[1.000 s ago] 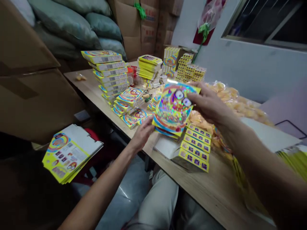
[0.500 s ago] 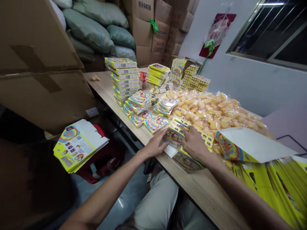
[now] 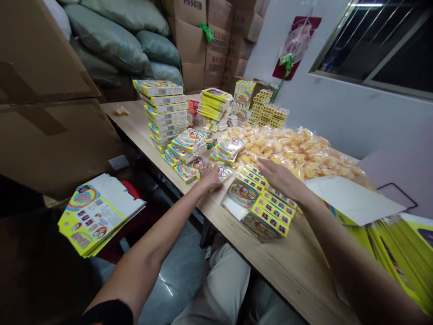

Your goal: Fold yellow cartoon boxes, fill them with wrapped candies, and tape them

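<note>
Cartoon-faced box (image 3: 224,172) lies partly beneath the nearer left hand (image 3: 210,178), fingers curled, grip unclear; the right hand (image 3: 280,178), open, empty, is farther right.

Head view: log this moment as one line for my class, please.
Left hand: at flat boxes, grip unclear | Right hand: open, at edge-standing boxes, contact unclear | Wrapped pieces: heaped on table

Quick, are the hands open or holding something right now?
Left hand: at a flat box; can't tell if it's gripping.
Right hand: open, by the standing boxes.
</note>
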{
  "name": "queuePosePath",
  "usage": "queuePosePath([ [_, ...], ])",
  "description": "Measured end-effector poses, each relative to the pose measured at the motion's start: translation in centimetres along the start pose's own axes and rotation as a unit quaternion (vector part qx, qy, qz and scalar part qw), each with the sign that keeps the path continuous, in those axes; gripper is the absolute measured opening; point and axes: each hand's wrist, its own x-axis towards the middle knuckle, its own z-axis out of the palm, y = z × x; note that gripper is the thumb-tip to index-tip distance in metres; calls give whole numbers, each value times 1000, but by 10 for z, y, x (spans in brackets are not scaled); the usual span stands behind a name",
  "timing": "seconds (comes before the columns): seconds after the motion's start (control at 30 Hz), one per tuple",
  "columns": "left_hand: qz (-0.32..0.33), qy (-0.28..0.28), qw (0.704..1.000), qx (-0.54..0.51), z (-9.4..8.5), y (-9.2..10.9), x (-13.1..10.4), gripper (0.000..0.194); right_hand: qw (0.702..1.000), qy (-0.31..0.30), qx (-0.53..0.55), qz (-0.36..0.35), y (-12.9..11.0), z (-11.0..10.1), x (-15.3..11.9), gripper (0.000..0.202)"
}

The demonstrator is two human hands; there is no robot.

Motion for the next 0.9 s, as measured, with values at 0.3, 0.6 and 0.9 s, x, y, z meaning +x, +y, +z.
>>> queuePosePath([
  [0.3, -7, -33, 992, 123, -19, 32, -47, 54, 999, 26, -8, 20, -52, 13, 32, 49],
  [0.6, 204, 79, 972, 81, -74, 89, -92, 64, 998, -16, 52, -25, -77, 41, 53, 68],
  [0.9, -77, 235, 967, 55, -148, 47, 53, 60, 985, -9, -167, -45, -37, 33, -19, 71],
])
